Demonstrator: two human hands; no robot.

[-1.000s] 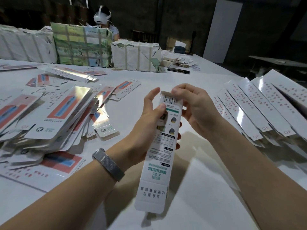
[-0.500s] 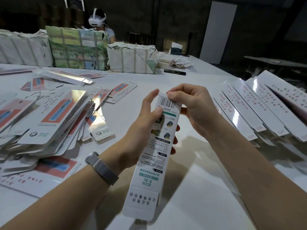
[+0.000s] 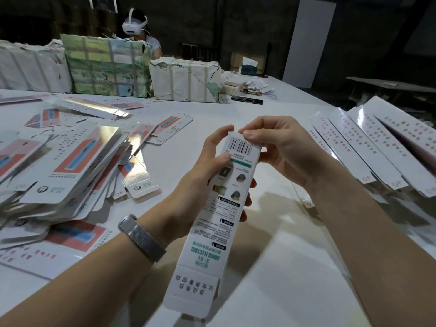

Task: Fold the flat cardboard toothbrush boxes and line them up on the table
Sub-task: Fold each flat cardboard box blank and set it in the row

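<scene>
A long white toothbrush box (image 3: 212,234) with a barcode and green print hangs above the white table (image 3: 271,291), tilted with its near flap open. My left hand (image 3: 200,182) grips its upper half, thumb on the printed face. My right hand (image 3: 278,149) pinches the far end flap by the barcode. A heap of flat box blanks (image 3: 59,171) with red and blue pictures lies to the left. Several folded boxes (image 3: 368,147) lie side by side in a row at the right.
Wrapped bundles (image 3: 184,81) and a green-printed package (image 3: 106,67) stand along the table's far side, with a person in a white headset behind them. A dark phone (image 3: 246,99) and loose paper scraps lie at the back right.
The box has tilted a little, its near end swinging left. My right fingers have closed further over the far end flap. Both hands stay on the box.
</scene>
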